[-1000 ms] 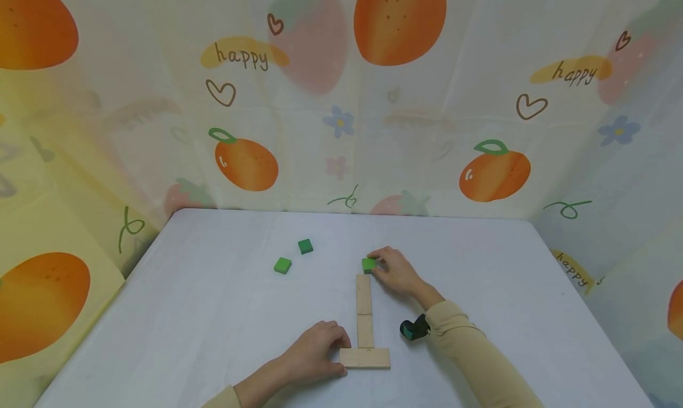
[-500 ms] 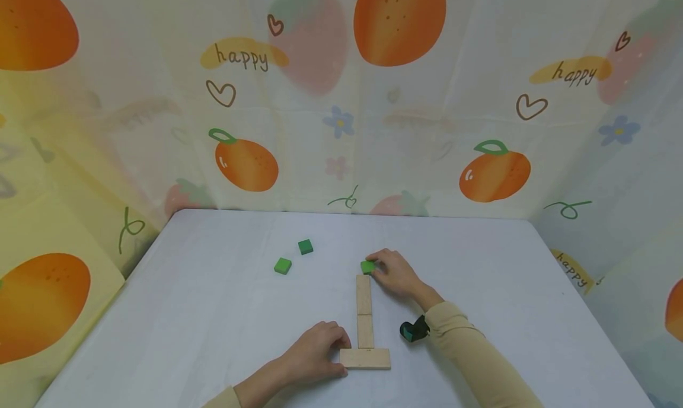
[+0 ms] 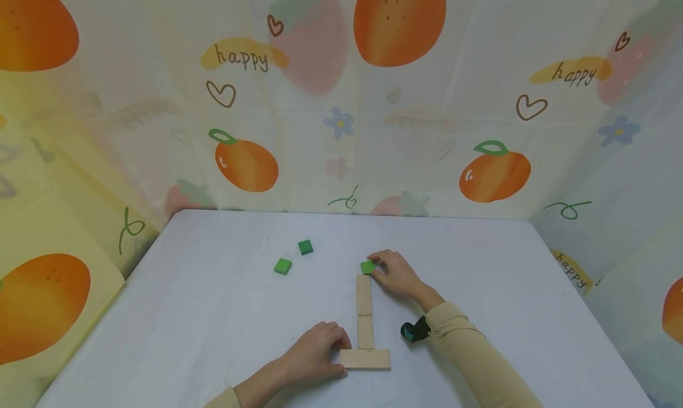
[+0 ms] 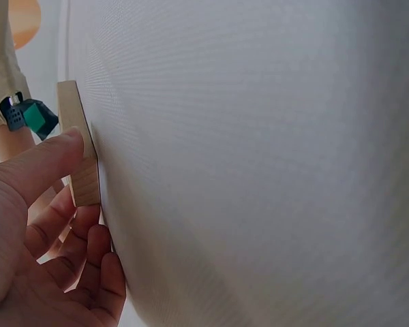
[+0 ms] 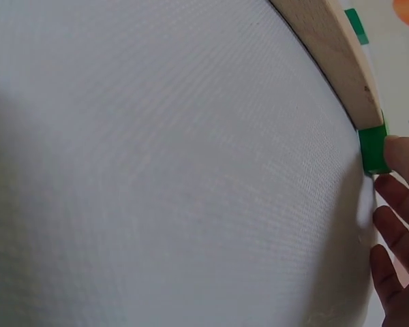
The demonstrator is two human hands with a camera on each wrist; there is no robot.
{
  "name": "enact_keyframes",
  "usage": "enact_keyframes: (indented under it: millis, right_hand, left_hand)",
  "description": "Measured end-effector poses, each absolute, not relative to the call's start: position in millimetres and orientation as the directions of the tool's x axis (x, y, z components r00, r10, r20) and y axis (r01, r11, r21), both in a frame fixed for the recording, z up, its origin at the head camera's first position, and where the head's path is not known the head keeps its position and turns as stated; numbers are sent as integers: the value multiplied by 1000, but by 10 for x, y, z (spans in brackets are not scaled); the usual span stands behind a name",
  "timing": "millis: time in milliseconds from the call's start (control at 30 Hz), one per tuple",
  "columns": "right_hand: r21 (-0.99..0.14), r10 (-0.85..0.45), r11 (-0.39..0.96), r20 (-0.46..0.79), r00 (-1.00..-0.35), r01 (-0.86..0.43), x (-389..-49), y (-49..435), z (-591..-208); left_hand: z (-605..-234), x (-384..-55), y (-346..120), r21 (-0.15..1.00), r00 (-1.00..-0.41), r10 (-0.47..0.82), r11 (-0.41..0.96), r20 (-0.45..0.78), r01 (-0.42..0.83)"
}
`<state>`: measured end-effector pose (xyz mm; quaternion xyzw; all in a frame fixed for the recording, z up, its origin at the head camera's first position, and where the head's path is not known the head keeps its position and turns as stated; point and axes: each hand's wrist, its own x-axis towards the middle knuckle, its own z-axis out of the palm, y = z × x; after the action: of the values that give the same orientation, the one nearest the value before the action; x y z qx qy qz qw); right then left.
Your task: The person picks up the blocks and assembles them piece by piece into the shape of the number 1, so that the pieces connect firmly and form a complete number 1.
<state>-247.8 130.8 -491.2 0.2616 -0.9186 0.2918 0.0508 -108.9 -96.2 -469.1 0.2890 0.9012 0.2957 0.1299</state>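
In the head view my left hand [image 3: 316, 353] pinches the left end of a plain wooden block [image 3: 368, 359] lying crosswise. Its thumb is on the near side of that block, as the left wrist view also shows. Two more wooden blocks, a nearer one [image 3: 365, 332] and a farther one [image 3: 363, 295], run end to end away from it. At their far end sits a small green block [image 3: 367, 268], pinched between thumb and fingers of my right hand [image 3: 397, 274]. In the right wrist view this green block [image 5: 373, 150] meets the end of a wooden block [image 5: 334, 54].
Two loose green blocks, a lighter one [image 3: 283, 267] and a darker one [image 3: 305, 246], lie at the back left of the white table [image 3: 213, 313]. A dark device [image 3: 415, 330] is at my right wrist. A fruit-printed cloth [image 3: 320, 159] hangs behind.
The green block in my right hand has shifted slightly left, over the end of the wooden row. My left hand and the wooden blocks look unmoved.
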Motion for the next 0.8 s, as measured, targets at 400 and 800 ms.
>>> enact_keyframes:
  millis: [400,800]
  right_hand:
    - [-505,-474,668,278,-836,-547,-2496,1327,-4938]
    - [-501,-478,666,283,-832,-553,-2501,1327,-4940]
  left_hand:
    - [-4702,-1096,-964,614,-800,595,660,-76,433]
    - [-4689,-1100,-959,606,-795,603,658,-67,448]
